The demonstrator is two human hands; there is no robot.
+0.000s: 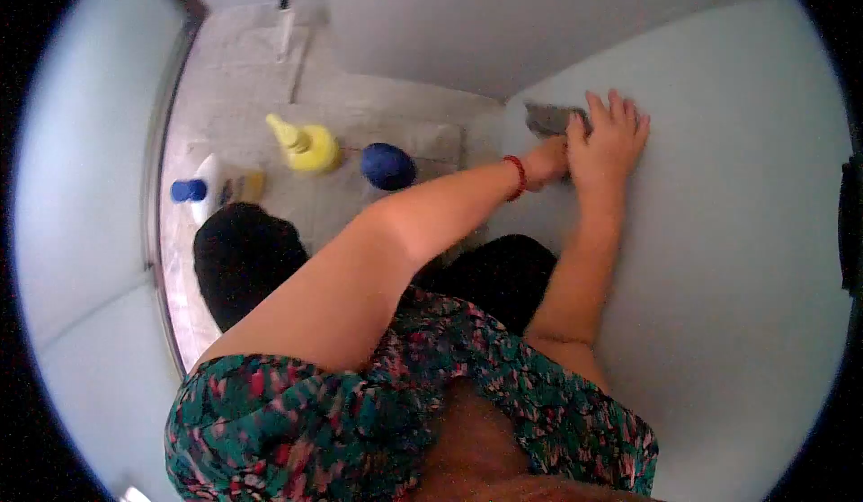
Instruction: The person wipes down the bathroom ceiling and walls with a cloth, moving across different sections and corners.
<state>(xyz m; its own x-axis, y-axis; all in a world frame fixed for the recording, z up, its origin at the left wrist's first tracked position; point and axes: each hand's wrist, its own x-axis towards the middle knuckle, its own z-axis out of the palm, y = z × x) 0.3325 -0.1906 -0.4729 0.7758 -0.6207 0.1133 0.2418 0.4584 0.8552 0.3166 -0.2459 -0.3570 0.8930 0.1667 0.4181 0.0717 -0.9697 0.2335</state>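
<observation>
My left hand (pixel 544 162), with a red bead bracelet at the wrist, is closed and presses against the pale panel (pixel 719 187) on the right. A dark grey, cloth-like piece (pixel 545 119) sticks out beyond it, apparently held in that hand, flat on the panel. Some of the left fingers are hidden behind my right hand (pixel 609 138). The right hand lies on the panel with its fingers spread, its thumb beside the left hand and the edge of the grey cloth.
On the floor stand a yellow bottle (pixel 313 149) with a spout, a dark blue rounded object (pixel 388 167), and a white bottle (pixel 209 186) with a blue cap. A grey wall (pixel 431 26) rises ahead. A framed pale panel (pixel 99 160) borders the left.
</observation>
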